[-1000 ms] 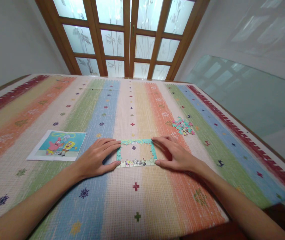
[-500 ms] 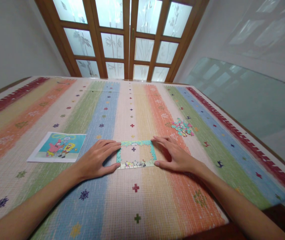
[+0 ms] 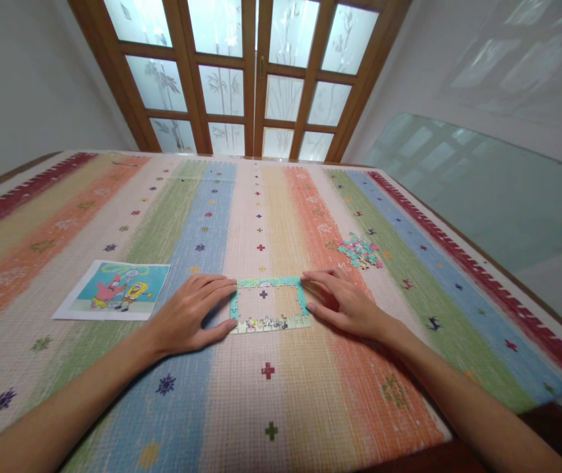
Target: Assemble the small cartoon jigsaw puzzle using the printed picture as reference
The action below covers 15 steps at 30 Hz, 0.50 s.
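Note:
A jigsaw puzzle border [image 3: 269, 324] lies flat on the tablecloth, its pieces joined into a rectangle around a hollow middle. Turquoise pieces form its top and sides, with pale pieces carrying small figures along the bottom. At its left side, my left hand [image 3: 189, 314] rests with thumb and fingers apart, the tips touching the left corners. My right hand [image 3: 342, 303] is spread at the opposite side, its fingertips by the upper right corner and its thumb against the right edge. Neither hand grasps a loose piece.
A printed picture [image 3: 117, 289] of cartoon characters lies left of my left hand. Beyond my right hand sits a pile of loose puzzle pieces [image 3: 359, 251]. The striped tablecloth [image 3: 246, 223] covers the table, with wooden glass-paned doors [image 3: 256, 79] behind it.
My right thumb has moved up from the lower right corner to the right edge, and the right fingers have shifted slightly right. My left hand has barely moved.

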### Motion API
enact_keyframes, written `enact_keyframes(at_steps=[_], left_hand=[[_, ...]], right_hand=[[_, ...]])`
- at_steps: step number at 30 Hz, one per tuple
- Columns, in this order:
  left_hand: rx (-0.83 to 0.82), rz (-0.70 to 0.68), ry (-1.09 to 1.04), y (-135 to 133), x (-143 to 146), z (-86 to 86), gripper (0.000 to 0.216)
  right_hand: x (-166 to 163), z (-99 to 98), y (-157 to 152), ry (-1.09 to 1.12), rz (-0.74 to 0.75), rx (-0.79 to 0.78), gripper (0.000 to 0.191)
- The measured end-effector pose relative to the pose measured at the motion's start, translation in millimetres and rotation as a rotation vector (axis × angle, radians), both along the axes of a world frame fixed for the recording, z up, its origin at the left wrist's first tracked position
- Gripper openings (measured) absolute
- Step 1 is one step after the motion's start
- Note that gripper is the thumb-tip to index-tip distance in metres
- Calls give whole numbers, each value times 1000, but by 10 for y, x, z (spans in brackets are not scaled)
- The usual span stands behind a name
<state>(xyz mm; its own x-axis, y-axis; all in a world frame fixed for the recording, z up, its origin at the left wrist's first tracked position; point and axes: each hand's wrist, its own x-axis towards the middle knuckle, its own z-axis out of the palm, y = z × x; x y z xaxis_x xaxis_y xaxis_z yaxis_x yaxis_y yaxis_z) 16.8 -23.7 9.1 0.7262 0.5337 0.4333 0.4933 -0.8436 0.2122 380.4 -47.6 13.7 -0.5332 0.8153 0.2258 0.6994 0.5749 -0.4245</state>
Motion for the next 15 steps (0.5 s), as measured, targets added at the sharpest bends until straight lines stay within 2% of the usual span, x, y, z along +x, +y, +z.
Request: enact_keyframes(at_steps=[15], left_hand=[[-22,40,4,-16,-12,-7,46]], right_hand=[[-28,-35,-5,3,6,14,51]])
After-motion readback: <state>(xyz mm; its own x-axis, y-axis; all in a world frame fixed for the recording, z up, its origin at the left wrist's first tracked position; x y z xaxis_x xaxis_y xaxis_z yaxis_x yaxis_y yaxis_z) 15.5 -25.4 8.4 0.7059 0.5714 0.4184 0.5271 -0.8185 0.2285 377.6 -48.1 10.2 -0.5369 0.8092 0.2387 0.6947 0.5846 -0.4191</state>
